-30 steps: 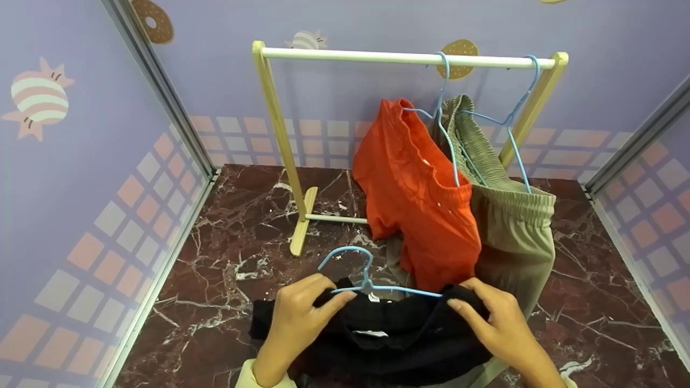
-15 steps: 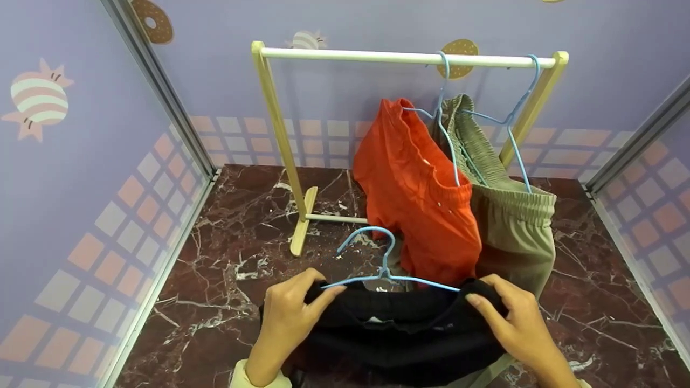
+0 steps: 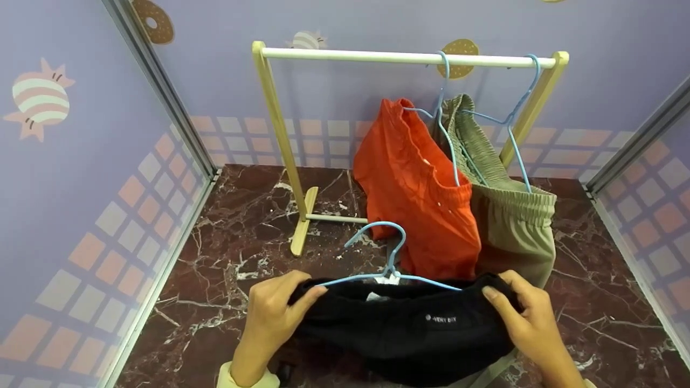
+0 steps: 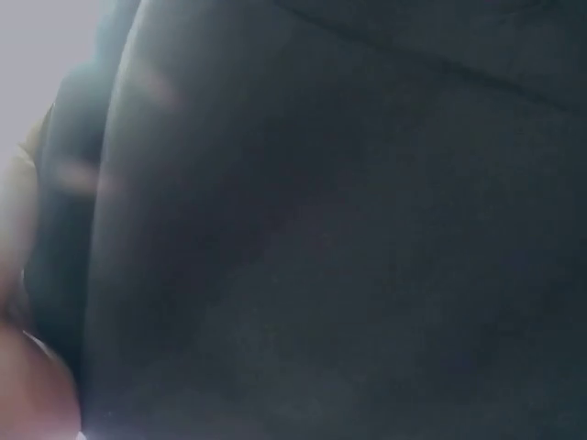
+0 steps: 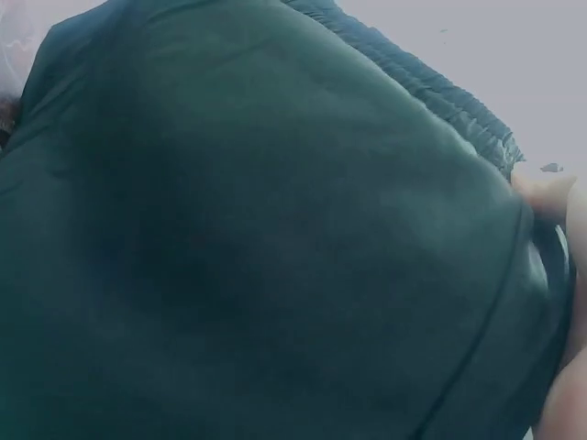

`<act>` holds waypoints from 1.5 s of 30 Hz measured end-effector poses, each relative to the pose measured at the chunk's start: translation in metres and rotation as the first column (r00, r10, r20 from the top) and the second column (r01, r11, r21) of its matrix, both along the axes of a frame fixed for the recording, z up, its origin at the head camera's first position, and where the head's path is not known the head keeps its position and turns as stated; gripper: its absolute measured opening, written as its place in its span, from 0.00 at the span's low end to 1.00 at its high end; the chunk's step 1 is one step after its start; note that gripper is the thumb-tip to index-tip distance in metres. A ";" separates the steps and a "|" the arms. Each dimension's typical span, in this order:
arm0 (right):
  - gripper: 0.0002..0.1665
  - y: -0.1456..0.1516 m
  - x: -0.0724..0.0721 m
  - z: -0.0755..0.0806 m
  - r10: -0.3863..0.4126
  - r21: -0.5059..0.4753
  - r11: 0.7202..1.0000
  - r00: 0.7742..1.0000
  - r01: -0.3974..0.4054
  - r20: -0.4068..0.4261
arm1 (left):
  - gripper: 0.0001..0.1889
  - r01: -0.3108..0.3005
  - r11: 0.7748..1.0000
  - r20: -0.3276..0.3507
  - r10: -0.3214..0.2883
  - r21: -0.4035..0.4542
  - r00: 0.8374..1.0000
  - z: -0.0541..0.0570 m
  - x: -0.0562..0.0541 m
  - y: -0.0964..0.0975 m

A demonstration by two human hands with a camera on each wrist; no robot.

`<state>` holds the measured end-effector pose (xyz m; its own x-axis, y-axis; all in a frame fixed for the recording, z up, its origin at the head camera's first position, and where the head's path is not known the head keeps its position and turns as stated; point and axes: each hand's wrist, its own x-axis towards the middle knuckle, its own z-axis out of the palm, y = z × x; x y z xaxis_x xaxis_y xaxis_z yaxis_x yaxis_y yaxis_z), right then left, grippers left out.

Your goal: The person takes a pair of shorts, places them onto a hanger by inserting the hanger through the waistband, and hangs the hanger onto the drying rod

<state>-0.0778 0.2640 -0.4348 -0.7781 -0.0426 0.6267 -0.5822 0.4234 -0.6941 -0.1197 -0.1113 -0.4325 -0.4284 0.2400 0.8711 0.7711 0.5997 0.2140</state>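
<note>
In the head view, my left hand (image 3: 275, 307) pinches the left end of a black garment's waistband, thumb on the near side. My right hand (image 3: 528, 312) grips the right end the same way. Between them the black garment (image 3: 399, 334) is stretched wide, with small white lettering on its front. A light blue hanger (image 3: 392, 264) sits inside the waistband, its hook standing up and its arms running toward both hands. The cloth (image 4: 330, 238) fills most of the left wrist view. In the right wrist view, a gathered waistband (image 5: 422, 82) runs up to the fingers at the right edge.
Behind stands a wooden rack with a white rail (image 3: 350, 55). Orange shorts (image 3: 420, 199) and khaki trousers (image 3: 517, 221) hang on blue hangers at its right. The dark red marbled surface (image 3: 215, 291) lies below, with patterned walls (image 3: 97, 178) around it.
Both hands have moved apart, stretching the black waistband wider. The hanger has shifted up and right, and the garment's front with its lettering has turned into view.
</note>
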 end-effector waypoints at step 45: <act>0.21 0.013 0.006 -0.004 0.393 0.150 0.893 0.897 -0.425 0.205 | 0.10 0.015 0.992 0.224 -0.042 0.122 0.974 0.002 0.009 -0.004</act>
<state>-0.0717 0.2767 -0.4390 -0.7571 -0.4825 0.4405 -0.6162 0.3035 -0.7268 -0.1108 -0.1155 -0.4309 -0.6117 0.1557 0.7756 0.7110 0.5381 0.4527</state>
